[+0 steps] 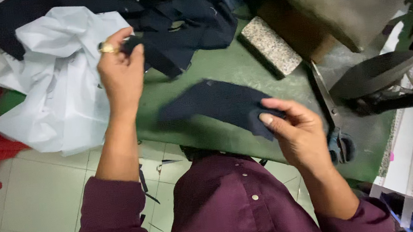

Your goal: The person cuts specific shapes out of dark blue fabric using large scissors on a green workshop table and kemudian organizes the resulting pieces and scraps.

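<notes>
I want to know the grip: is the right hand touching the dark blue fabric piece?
Touching. The head view shows the right hand pinching the edge of the dark blue fabric piece between thumb and fingers, with no gap.

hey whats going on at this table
A person in a maroon shirt stands at a green table handling dark navy fabric. The right hand pinches a cut navy piece at its edge, while the left hand, wearing a gold ring, grips a smaller dark scrap held up. White cloth hangs off the table's left side, more navy fabric is piled behind, and scissors lie to the right.
</notes>
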